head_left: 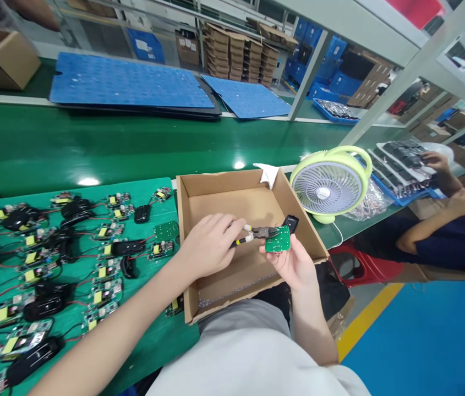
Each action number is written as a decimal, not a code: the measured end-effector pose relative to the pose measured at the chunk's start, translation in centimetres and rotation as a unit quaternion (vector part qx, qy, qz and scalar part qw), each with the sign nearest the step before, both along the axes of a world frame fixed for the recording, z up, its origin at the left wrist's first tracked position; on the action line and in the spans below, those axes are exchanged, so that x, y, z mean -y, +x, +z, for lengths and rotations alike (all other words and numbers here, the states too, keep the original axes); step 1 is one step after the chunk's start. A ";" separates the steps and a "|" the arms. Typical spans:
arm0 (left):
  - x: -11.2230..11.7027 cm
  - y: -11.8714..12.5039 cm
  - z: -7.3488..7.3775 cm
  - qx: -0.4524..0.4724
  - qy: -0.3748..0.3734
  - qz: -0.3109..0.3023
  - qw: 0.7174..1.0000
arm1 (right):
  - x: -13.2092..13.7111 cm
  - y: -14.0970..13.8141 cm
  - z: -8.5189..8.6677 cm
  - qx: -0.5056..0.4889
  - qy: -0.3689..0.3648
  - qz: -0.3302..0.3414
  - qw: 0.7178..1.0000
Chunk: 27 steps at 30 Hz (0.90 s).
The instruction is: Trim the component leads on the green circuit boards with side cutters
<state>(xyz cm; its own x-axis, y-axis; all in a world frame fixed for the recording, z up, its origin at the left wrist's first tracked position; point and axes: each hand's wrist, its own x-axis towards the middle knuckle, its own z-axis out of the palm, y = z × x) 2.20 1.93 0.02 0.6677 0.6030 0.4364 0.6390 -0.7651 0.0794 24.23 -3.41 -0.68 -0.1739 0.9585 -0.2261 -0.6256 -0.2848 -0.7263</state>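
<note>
My left hand [212, 242] is closed round the handles of a pair of cutting pliers [264, 232], which have yellow and black grips. The jaws meet the upper face of a green circuit board [278, 242]. My right hand [292, 264] pinches that board by its edges, just right of the pliers. Right behind the board is a black plastic piece [291, 223]; whether it is joined to the board is hidden. Both hands are above an open cardboard box [224, 201], with small clippings [236, 289] along its near side.
Several boards with black housings [42, 300] and red wires cover the green mat [145, 308] at left. A green fan [327, 184] stands right of the box. Blue sheets [133, 82] lie on the far ledge. A co-worker [442, 231] sits at right near a red stool [364, 267].
</note>
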 end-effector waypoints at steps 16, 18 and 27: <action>-0.1 -0.1 0.1 -0.010 -0.006 0.000 1.000 | 0.2 -0.5 0.1 0.039 0.047 -0.054 0.997; -0.1 -0.1 0.2 -0.009 0.000 0.000 1.000 | 0.2 -0.6 0.2 0.048 0.050 -0.061 0.996; 0.1 0.0 0.2 -0.013 0.029 0.012 0.999 | 0.4 -0.6 -0.1 0.081 0.058 -0.069 0.993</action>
